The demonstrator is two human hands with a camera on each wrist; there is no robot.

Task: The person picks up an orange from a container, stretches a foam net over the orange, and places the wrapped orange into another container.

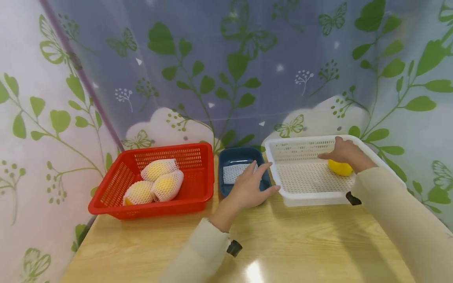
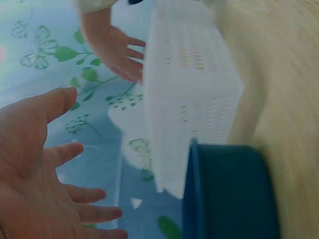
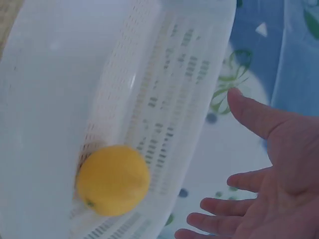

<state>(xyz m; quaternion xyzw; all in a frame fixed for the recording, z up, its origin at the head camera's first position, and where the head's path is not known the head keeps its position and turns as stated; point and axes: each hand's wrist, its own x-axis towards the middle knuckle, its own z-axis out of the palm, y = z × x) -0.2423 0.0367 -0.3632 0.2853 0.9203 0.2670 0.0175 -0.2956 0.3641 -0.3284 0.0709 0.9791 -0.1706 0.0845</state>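
My right hand [image 1: 346,152] hovers over the white basket [image 1: 318,198] with fingers spread and nothing held. Below it a round yellow fruit [image 3: 113,180], unwrapped, lies on the basket's mesh floor; the head view shows it partly covered by the hand. My left hand [image 1: 247,186] is held above the dark blue tray [image 1: 242,152], its fingers apart and its palm bare in the left wrist view. A white foam net [image 1: 231,173] lies inside that tray, partly hidden behind the left hand.
A red basket [image 1: 116,212] stands at the left, containing 3 yellow fruits [image 1: 166,186] in white foam nets. All the containers stand on a light wooden table [image 1: 283,243]. Behind them hangs a leaf-patterned curtain [image 1: 212,59].
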